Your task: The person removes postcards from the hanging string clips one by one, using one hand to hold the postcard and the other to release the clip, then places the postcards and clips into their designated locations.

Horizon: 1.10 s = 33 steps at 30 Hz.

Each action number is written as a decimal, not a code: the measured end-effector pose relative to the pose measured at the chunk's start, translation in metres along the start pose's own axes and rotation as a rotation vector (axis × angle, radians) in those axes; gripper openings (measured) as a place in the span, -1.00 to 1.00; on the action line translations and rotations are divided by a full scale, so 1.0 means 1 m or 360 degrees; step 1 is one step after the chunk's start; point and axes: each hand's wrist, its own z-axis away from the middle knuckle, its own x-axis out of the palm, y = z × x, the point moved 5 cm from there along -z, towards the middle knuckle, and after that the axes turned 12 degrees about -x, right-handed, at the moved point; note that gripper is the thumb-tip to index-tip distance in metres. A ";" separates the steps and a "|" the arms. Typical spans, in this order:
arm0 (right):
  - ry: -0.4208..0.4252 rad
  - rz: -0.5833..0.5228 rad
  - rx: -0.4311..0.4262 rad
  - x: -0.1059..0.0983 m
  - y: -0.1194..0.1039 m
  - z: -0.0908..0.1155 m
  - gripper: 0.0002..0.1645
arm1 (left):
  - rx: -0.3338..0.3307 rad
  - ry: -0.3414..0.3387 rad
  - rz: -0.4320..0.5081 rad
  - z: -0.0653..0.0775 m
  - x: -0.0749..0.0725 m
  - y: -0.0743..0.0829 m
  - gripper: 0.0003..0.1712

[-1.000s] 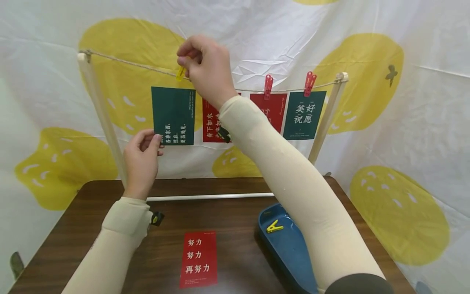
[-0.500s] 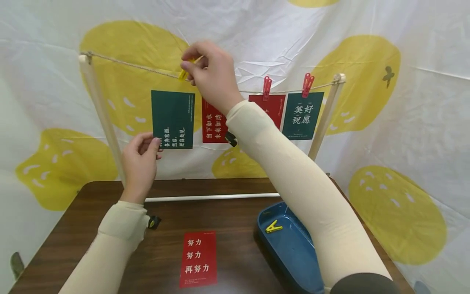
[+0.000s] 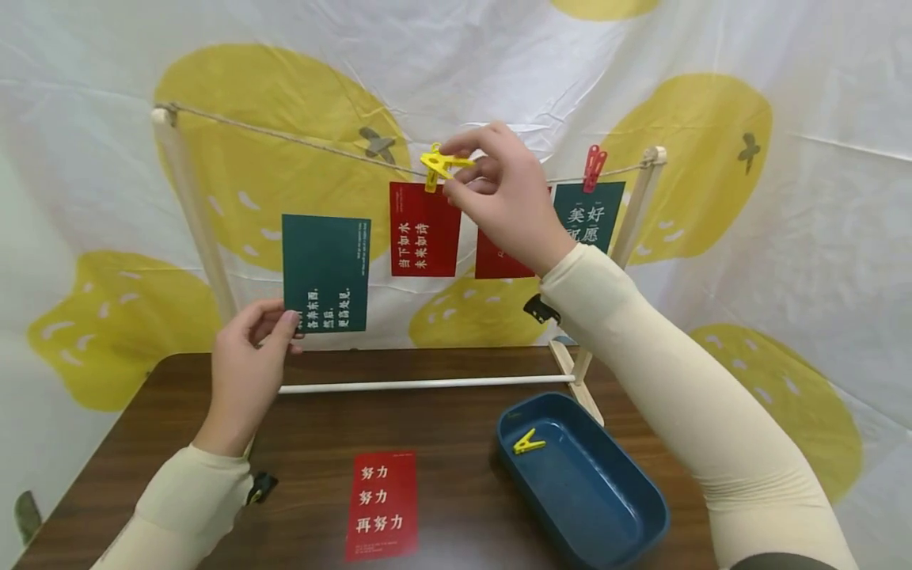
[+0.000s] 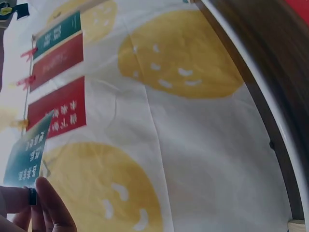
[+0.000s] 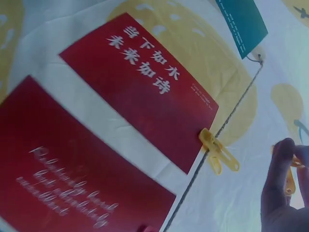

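the left hand [image 3: 249, 368] pinches a green card [image 3: 325, 273] by its lower left corner, thumb in front; the card stands upright in the air below the string [image 3: 285, 136], apart from it, its white lettering facing the person. the fingers of the right hand [image 3: 502, 190] grasp a loose yellow clip [image 5: 289, 184], raised at the string, just beside the fastened yellow clip [image 5: 208, 139] that bites the top of the lettered red card [image 3: 425, 237].

next along the string is the script card [image 5: 72, 188], also red, partly behind the right hand in the head view, with a pink clip [image 4: 26, 81] on it. beyond it, a hung green card [image 3: 604, 196] has a red clip [image 3: 593, 170] of its own.

wooden posts [image 3: 641, 202] carry the string. below, on the brown table [image 3: 313, 467], lie a flat red card [image 3: 385, 507] and, right of it, a blue tray [image 3: 584, 475] with a spare yellow clip [image 3: 529, 442] inside.
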 end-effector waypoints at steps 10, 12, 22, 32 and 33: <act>-0.0266 0.0220 -0.0083 -0.016 0.034 0.063 -0.62 | 0.0009 -0.0311 -0.0118 0.035 0.009 0.004 -0.48; -0.0390 0.0282 -0.0088 -0.018 0.038 0.081 -0.63 | 0.0011 -0.0398 -0.0138 0.043 0.011 0.000 -0.35; -0.1007 0.0459 -0.0071 -0.015 0.074 0.189 -0.60 | -0.0026 -0.0624 -0.0512 0.080 0.022 -0.040 -0.68; -0.1565 0.0303 0.0112 0.007 0.104 0.266 -0.72 | -0.0179 -0.0979 -0.0582 0.106 0.045 -0.078 -0.74; -0.1611 0.0291 0.0137 0.009 0.106 0.272 -0.73 | -0.0167 -0.1022 -0.0599 0.109 0.047 -0.081 -0.75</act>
